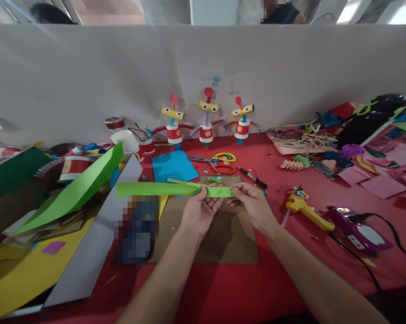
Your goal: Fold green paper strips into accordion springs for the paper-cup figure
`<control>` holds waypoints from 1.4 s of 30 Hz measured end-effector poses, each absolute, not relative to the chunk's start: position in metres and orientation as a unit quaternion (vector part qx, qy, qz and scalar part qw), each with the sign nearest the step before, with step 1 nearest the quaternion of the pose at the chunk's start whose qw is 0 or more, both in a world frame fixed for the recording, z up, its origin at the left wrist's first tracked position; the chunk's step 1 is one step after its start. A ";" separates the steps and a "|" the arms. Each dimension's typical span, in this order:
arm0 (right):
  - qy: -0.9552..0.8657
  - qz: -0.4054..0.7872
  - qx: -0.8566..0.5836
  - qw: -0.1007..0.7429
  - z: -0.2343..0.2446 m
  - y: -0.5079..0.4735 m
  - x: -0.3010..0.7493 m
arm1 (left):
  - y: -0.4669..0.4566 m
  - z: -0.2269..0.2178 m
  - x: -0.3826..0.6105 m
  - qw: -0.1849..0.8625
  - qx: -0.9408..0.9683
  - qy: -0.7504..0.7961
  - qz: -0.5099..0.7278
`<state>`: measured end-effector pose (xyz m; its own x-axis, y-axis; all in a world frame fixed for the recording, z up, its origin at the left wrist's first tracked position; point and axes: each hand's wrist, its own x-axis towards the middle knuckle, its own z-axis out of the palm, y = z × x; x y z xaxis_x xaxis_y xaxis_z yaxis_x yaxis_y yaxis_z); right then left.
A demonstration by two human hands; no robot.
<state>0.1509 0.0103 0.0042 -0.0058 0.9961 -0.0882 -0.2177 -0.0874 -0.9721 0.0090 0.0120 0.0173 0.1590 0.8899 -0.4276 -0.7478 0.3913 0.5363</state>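
A long green paper strip (155, 188) stretches sideways above a brown board (206, 234). My left hand (203, 207) is closed on it near the middle, thumb on top and fingers below. At its right end, my right hand (252, 200) pinches the paper between thumb and fingertips. The left part of the strip looks folded or doubled, and a thinner piece sticks out along its upper edge. Just behind the strip lies a small green paper spring (214, 180). Blue paper (175, 165), scissors (206, 159) and a black pen (252, 177) rest farther back.
Three paper-cup robot figures (206, 132) stand by the grey partition (138, 76). To the right lie a yellow glue gun (309, 212), a purple power strip (361, 231) with cables, and pink paper scraps (385, 182). A box of coloured paper (98, 234) fills the left.
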 end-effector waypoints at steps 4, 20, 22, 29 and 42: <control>-0.435 0.551 -0.468 0.536 0.004 0.010 0.153 | 0.010 0.019 0.010 0.749 0.119 0.358 0.545; -0.479 0.545 -0.482 0.491 0.007 0.009 0.154 | 0.010 0.016 0.011 0.721 0.138 0.407 0.544; -0.476 0.549 -0.484 0.488 0.007 0.010 0.156 | 0.011 0.018 0.008 0.726 0.128 0.405 0.541; -0.450 0.556 -0.511 0.478 0.008 0.014 0.167 | 0.021 0.029 -0.013 0.676 0.138 0.389 0.611; -0.507 0.566 -0.561 0.329 0.027 0.009 0.214 | -0.016 0.053 -0.055 0.005 0.617 0.608 0.500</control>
